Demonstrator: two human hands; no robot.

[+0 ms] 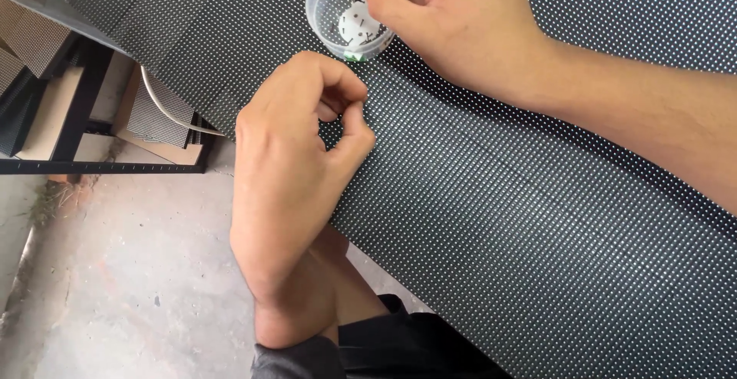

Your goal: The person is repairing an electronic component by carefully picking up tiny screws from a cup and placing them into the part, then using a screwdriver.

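The left hand [295, 172] rests curled on the black dotted panel [537, 218], thumb and forefinger pinched (whether on anything, I cannot tell). At one o'clock, the right hand [453, 22] grips a dark tool over a round clear plastic cup [330, 7] of tiny black bits.
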